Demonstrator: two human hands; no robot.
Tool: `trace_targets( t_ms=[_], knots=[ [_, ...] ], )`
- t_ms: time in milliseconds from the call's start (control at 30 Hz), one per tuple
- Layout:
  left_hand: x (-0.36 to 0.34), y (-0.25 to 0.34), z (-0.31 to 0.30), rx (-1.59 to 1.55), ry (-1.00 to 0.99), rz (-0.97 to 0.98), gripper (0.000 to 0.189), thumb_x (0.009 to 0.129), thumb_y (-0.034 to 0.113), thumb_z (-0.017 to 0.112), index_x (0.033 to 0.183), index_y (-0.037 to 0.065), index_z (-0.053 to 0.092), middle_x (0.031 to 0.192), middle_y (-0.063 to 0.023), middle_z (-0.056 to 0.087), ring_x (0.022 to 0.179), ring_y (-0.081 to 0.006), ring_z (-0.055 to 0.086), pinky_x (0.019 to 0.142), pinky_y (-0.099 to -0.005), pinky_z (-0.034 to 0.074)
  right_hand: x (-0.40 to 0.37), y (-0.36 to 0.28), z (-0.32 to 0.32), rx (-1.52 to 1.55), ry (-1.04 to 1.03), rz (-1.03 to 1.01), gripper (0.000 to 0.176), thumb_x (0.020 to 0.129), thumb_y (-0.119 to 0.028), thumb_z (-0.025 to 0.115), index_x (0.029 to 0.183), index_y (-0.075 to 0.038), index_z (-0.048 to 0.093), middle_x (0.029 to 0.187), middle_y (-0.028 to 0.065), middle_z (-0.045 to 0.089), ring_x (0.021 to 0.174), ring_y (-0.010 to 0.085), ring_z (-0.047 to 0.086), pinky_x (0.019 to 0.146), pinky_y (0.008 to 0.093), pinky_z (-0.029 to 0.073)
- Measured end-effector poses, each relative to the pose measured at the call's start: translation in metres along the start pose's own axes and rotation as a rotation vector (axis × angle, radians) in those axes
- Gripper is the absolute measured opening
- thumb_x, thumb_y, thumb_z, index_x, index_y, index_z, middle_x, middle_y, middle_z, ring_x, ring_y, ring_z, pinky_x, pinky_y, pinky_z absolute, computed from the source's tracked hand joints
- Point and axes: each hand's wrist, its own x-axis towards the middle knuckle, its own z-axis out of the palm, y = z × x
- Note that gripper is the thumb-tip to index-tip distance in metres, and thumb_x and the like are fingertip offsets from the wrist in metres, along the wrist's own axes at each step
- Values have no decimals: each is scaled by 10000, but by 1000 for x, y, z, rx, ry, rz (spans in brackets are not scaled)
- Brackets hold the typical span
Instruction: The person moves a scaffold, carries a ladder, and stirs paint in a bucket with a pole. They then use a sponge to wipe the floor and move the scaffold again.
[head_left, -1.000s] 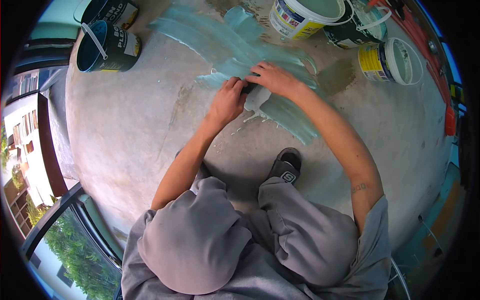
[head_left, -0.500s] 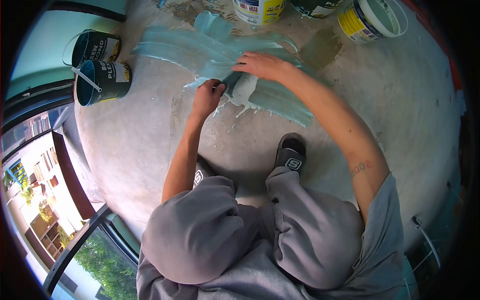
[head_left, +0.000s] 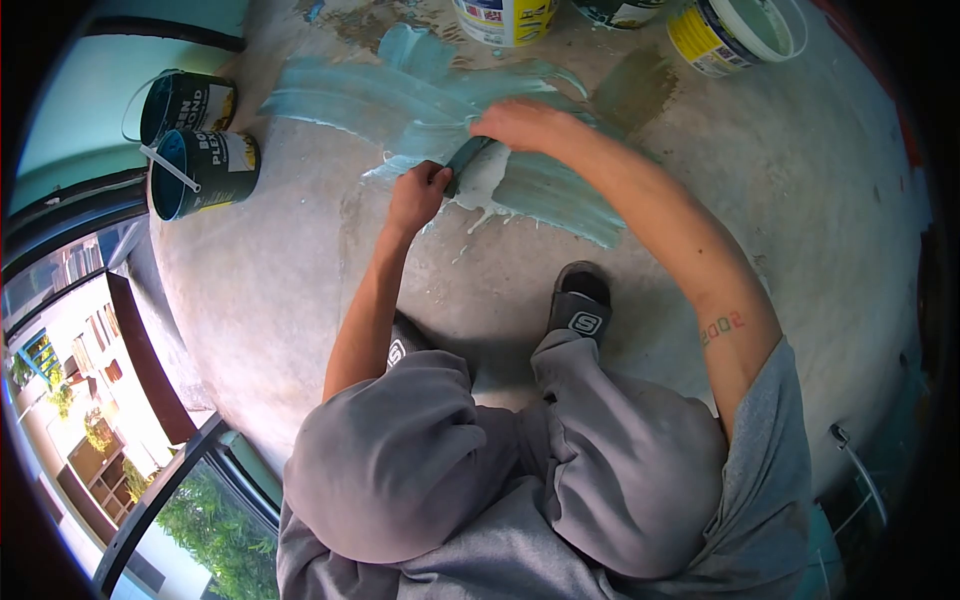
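My left hand (head_left: 418,195) is closed on the near end of a dark flat spreading blade (head_left: 466,157). At the blade's far end, my right hand (head_left: 508,124) has its fingers bent round it. The blade lies slanted over wet, pale blue-green coating (head_left: 556,192), streaked across the grey floor (head_left: 480,270). A whitish puddle of the coating (head_left: 482,184) shows just right of the blade, with thin runs toward my feet.
Two dark buckets, the nearer one (head_left: 205,172) with a light stick across its rim, stand at the left. Several buckets line the top edge, including a yellow-labelled one (head_left: 712,38). My sandalled foot (head_left: 580,300) is below the coating. A metal rod (head_left: 862,475) is at the lower right.
My right hand's fingers have drawn in closer round the blade's far end. The blade shows more plainly between my hands. The view has shifted slightly.
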Motion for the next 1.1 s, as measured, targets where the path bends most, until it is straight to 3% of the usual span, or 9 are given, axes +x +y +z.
trace_targets(
  t_ms=[400, 533, 600, 1000, 1100],
  knots=[
    [-3, 5, 21, 6, 93, 58, 239, 852, 193, 582, 926, -22, 655, 836, -228, 664, 813, -380, 650, 749, -437, 497, -20, -23, 8, 342, 6, 224, 177, 737, -28, 559, 903, 1, 615, 962, 224, 639, 922, 410, 610, 781, 466, 499],
    [-3, 8, 27, -11, 105, 31, 240, 847, 194, 576, 901, -28, 652, 827, -240, 660, 810, -402, 643, 759, -463, 491, -20, -37, 33, 473, 123, 378, 184, 730, -48, 558, 885, 33, 615, 983, 252, 632, 953, 421, 595, 819, 467, 486],
    [-3, 10, 25, -1, 61, -24, 274, 854, 208, 572, 969, -27, 650, 887, -230, 668, 841, -373, 652, 764, -426, 496, -21, -42, 43, 516, 231, 391, 199, 731, -62, 562, 891, 45, 612, 986, 265, 626, 968, 428, 588, 836, 468, 480],
    [-4, 12, 28, -241, -8, -147, 346, 884, 207, 537, 1074, -75, 598, 951, -205, 656, 846, -256, 636, 741, -367, 497, -16, -51, 50, 789, 162, 584, 286, 771, -133, 572, 999, 38, 594, 1044, 262, 619, 1008, 409, 587, 856, 449, 468],
    [-3, 10, 25, -370, -73, -172, 360, 916, 215, 518, 1112, -81, 572, 991, -184, 638, 870, -236, 629, 741, -346, 519, -17, -50, 47, 882, 143, 618, 251, 814, -148, 634, 985, 29, 584, 946, 198, 635, 897, 325, 610, 759, 394, 469]
  ],
)
